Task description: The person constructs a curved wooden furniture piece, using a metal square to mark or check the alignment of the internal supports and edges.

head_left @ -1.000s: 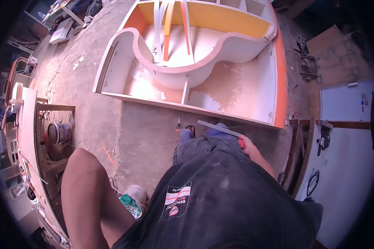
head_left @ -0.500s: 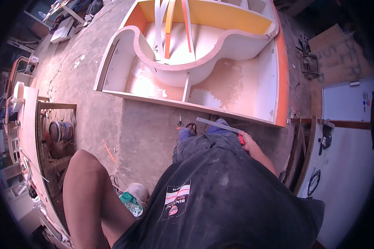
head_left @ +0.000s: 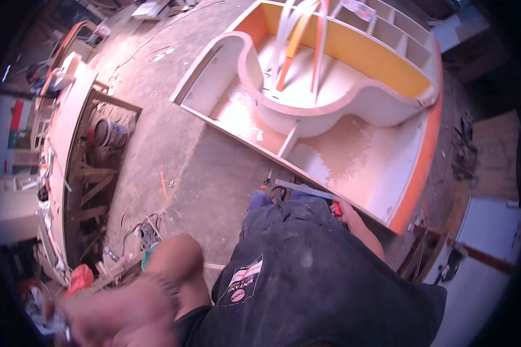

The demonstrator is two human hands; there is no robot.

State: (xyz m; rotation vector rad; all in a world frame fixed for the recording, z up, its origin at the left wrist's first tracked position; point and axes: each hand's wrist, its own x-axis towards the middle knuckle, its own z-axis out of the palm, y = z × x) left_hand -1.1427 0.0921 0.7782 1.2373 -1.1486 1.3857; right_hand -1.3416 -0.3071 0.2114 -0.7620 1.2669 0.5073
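My right hand [head_left: 346,213] is closed round the red handle of a tool with a long, flat grey metal blade [head_left: 304,188]. Its blade points left, across the front of my legs, close to the cabinet's near edge; whether it is a saw or a square I cannot make out. In the lower left my bent left arm comes up close to the camera, and my left hand [head_left: 81,321] is smeared by motion, its fingers unreadable. In front of me lies a white and orange cabinet [head_left: 376,225] with a wavy inner wall [head_left: 307,115]. Scissors [head_left: 267,180] rest on the floor by my feet.
Curved white and orange strips [head_left: 288,52] stand inside the cabinet. Along the left runs a wooden workbench [head_left: 69,127] with a paint bucket [head_left: 111,134] beneath. Scraps and a red plastic bag [head_left: 80,277] lie lower left. White panels [head_left: 486,289] stand at the right.
My view has turned, so the cabinet appears tilted and farther right. My left arm has swung, its elbow now nearer my body. The bladed tool stays in my right hand.
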